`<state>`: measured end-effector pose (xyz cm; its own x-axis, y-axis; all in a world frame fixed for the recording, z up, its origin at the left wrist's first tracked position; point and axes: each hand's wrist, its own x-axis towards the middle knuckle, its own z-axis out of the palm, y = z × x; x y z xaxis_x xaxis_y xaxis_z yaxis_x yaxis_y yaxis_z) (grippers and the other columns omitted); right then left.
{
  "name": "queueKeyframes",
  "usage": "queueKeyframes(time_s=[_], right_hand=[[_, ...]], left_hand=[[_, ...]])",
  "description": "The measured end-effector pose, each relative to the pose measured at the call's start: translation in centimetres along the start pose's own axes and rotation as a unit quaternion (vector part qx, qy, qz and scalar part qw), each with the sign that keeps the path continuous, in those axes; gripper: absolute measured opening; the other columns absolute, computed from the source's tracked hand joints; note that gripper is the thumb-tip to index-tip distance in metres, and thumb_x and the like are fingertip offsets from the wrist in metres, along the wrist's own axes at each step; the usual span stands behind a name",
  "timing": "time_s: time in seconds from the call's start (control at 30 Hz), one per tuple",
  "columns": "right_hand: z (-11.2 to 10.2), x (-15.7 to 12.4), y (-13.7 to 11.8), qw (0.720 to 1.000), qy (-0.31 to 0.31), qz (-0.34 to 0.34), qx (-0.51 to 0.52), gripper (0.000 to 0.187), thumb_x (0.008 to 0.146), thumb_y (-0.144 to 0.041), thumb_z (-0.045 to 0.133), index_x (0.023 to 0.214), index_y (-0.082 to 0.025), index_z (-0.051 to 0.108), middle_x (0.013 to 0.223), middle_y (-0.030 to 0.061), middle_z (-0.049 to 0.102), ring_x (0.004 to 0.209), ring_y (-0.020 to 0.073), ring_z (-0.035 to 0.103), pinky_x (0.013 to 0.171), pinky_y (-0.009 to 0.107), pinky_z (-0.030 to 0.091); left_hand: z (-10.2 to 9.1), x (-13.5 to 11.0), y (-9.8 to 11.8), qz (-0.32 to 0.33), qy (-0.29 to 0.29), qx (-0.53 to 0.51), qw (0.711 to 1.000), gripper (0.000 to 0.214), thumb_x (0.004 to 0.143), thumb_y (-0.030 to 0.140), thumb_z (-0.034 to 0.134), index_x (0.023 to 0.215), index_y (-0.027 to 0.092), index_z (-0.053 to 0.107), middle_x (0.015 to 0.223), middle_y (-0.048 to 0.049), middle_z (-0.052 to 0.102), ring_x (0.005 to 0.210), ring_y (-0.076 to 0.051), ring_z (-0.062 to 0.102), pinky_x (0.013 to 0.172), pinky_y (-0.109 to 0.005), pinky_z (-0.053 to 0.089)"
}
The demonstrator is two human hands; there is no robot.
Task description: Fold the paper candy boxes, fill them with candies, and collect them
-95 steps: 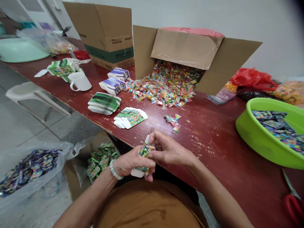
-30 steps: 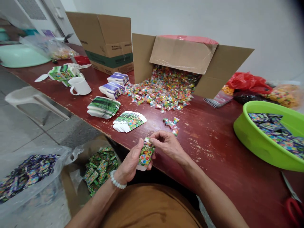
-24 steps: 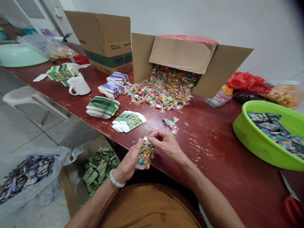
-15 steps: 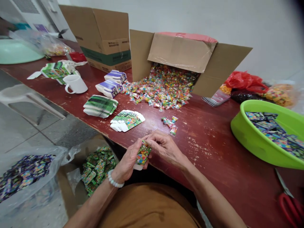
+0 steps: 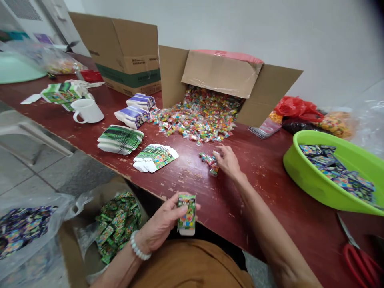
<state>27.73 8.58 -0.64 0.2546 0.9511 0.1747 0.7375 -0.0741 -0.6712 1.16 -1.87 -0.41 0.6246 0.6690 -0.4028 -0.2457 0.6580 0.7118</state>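
My left hand (image 5: 160, 224) is closed around a small green printed box (image 5: 186, 214), held upright near my lap at the table's front edge. My right hand (image 5: 227, 161) reaches forward over the red-brown table (image 5: 270, 192) and rests its fingers on a few loose wrapped candies (image 5: 209, 161); its fingertips are partly hidden, so I cannot see whether it grips one. A fan of flat unfolded green boxes (image 5: 155, 157) lies just left of the candies. Behind them a tipped cardboard carton (image 5: 222, 76) spills a heap of colourful candies (image 5: 198, 116).
A lime green basin (image 5: 318, 180) with filled packets sits at right; red scissors (image 5: 360, 260) lie near the right corner. Stacks of flat boxes (image 5: 120, 139), purple boxes (image 5: 135, 114), a white mug (image 5: 87, 111) and a second carton (image 5: 120, 52) stand left. Bags of packets (image 5: 115, 226) sit below.
My right hand left the small box and stretched forward to the loose candies. My left hand lowered the box toward my lap. The view shifted slightly right.
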Motion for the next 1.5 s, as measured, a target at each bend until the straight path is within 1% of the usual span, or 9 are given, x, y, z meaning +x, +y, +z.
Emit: queueKeyframes(time_s=[0.23,0.43,0.6,0.73,0.97,1.1,1.2,1.33,1.5], right_hand=[[0.6,2.9,3.5,0.995,-0.019,0.096,0.015,0.014,0.067,-0.029,0.076,0.075,-0.018,0.070,0.081,0.0064,0.070,0.083,0.0228,0.063,0.078,0.033,0.045],[0.3,2.8,3.8,0.980,0.036,0.137,0.137,0.025,0.070,-0.036,0.071,0.080,-0.014,0.067,0.079,0.0079,0.072,0.068,0.0179,0.064,0.065,0.029,0.048],[-1.2,-0.4,0.3,0.963,0.069,0.110,0.235,0.036,0.070,-0.045,0.073,0.087,-0.014,0.067,0.088,0.0093,0.073,0.071,0.0171,0.065,0.065,0.029,0.050],[-0.4,-5.1,-4.8,0.936,-0.019,0.016,0.351,0.033,0.072,-0.045,0.077,0.084,-0.016,0.067,0.078,0.0055,0.071,0.066,0.0159,0.063,0.064,0.029,0.049],[1.3,-10.0,-8.1,0.963,-0.065,-0.133,0.224,0.008,0.082,-0.028,0.069,0.081,-0.019,0.069,0.077,0.0025,0.069,0.070,0.0161,0.060,0.068,0.029,0.047],[0.7,-10.2,-7.8,0.940,-0.150,-0.209,0.223,0.011,0.089,-0.028,0.063,0.085,-0.022,0.070,0.087,0.0037,0.069,0.083,0.0181,0.062,0.080,0.033,0.047],[0.5,-10.0,-7.6,0.933,-0.147,-0.168,0.283,0.016,0.093,-0.032,0.056,0.091,-0.022,0.069,0.101,0.0052,0.064,0.096,0.0187,0.060,0.090,0.034,0.045],[1.4,-10.2,-7.3,0.911,-0.184,-0.001,0.368,0.027,0.087,-0.038,0.064,0.107,-0.021,0.060,0.088,0.0018,0.062,0.077,0.0154,0.059,0.073,0.029,0.048],[2.9,-10.9,-7.3,0.876,-0.274,-0.031,0.396,0.030,0.088,-0.038,0.064,0.112,-0.022,0.058,0.085,0.0000,0.061,0.059,0.0102,0.056,0.059,0.026,0.049]], left_hand=[[-5.8,-2.8,1.2,-0.019,0.030,0.215,0.976,0.041,0.065,0.027,0.082,0.100,0.020,0.062,0.082,0.0017,0.062,0.073,-0.014,0.057,0.068,-0.023,0.044],[-8.1,-3.8,3.1,-0.134,-0.078,0.353,0.923,0.030,0.067,0.035,0.078,0.089,0.018,0.068,0.076,0.0006,0.065,0.068,-0.015,0.055,0.059,-0.022,0.040],[-6.0,-2.5,2.9,-0.013,-0.007,0.196,0.981,0.039,0.082,0.034,0.062,0.117,0.021,0.051,0.100,-0.0066,0.067,0.073,-0.017,0.065,0.062,-0.026,0.045],[-3.2,-0.6,2.8,0.063,-0.012,0.180,0.982,0.029,0.085,0.024,0.055,0.112,0.019,0.045,0.090,-0.0041,0.066,0.067,-0.016,0.065,0.065,-0.027,0.047],[-0.6,-0.1,3.0,0.088,-0.021,0.202,0.975,0.034,0.084,0.019,0.053,0.115,0.021,0.043,0.084,0.0010,0.061,0.057,-0.010,0.057,0.056,-0.024,0.046],[-0.1,0.0,2.9,0.110,0.000,0.164,0.980,0.029,0.080,0.022,0.061,0.106,0.020,0.047,0.078,0.0030,0.059,0.056,-0.010,0.056,0.053,-0.022,0.046],[0.0,0.3,2.7,0.113,0.030,0.111,0.987,0.029,0.088,0.042,0.054,0.106,0.019,0.050,0.074,-0.0006,0.064,0.051,-0.013,0.058,0.049,-0.024,0.047],[0.1,0.8,2.4,0.093,0.052,0.058,0.993,0.049,0.091,0.058,0.042,0.094,0.013,0.059,0.069,-0.0068,0.067,0.048,-0.014,0.060,0.047,-0.024,0.048],[0.3,1.1,1.7,0.145,0.066,0.053,0.986,0.036,0.086,0.049,0.058,0.091,0.013,0.063,0.064,-0.0042,0.067,0.046,-0.013,0.058,0.042,-0.021,0.048]])
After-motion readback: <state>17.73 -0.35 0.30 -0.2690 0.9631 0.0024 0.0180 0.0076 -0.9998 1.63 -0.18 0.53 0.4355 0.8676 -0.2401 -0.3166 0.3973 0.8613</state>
